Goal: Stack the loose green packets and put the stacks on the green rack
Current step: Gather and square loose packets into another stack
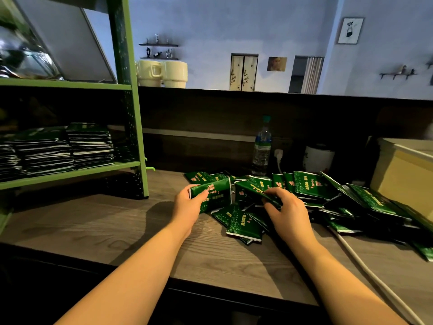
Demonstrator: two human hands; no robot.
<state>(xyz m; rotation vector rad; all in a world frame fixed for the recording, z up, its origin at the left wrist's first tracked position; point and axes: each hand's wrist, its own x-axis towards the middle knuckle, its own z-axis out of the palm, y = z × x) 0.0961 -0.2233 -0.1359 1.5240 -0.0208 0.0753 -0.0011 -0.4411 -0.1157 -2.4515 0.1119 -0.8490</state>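
- A small stack of green packets stands on edge in the left hand, thumb and fingers curled round it.
- The right hand pinches one packet over the loose pile spreading to its right.
- Finished stacks sit on the green rack, left of both hands.

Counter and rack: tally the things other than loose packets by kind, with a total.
Packet stacks on the green rack: 3 visible, more may be cut off at the frame edge
Water bottle: 1
Cream mugs: 2
White pot: 1
Yellow box: 1
Hands holding packets: 2, left hand, right hand
Total: 10
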